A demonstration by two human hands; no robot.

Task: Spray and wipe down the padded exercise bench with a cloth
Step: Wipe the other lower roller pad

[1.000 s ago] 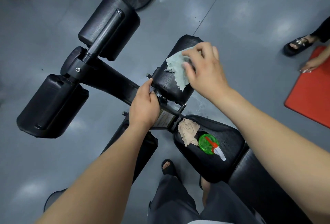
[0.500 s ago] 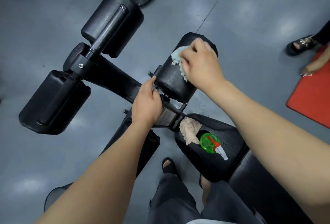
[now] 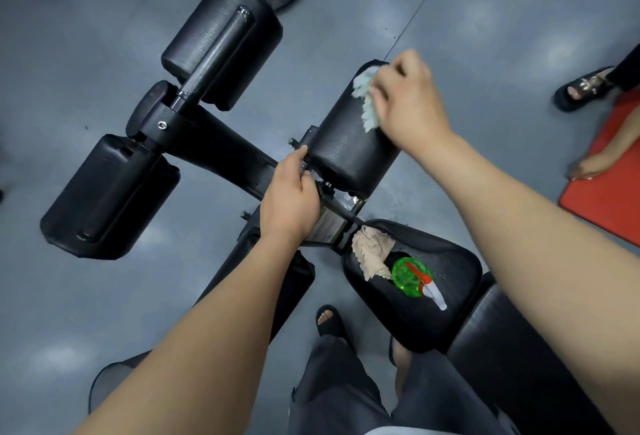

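My right hand (image 3: pixel 408 102) grips a pale green cloth (image 3: pixel 367 102) and presses it against the far right side of a black padded roller (image 3: pixel 343 147) on the exercise bench. My left hand (image 3: pixel 291 202) holds the metal bracket at the roller's near left end. On the black bench seat (image 3: pixel 446 261) below lie a crumpled beige cloth (image 3: pixel 372 254) and a green spray bottle (image 3: pixel 412 277) with a red and white nozzle, lying on its side.
Two larger black roller pads (image 3: pixel 221 43) (image 3: pixel 110 195) sit on the bench's front arm to the left. Grey floor surrounds the bench. Another person's sandalled foot (image 3: pixel 581 88) and a hand on a red mat (image 3: pixel 609 171) are at the right. My own feet stand below the seat.
My right hand has slid the green cloth from the top of the roller toward its far right end, bunching it up. The left hand has kept its hold on the bracket.
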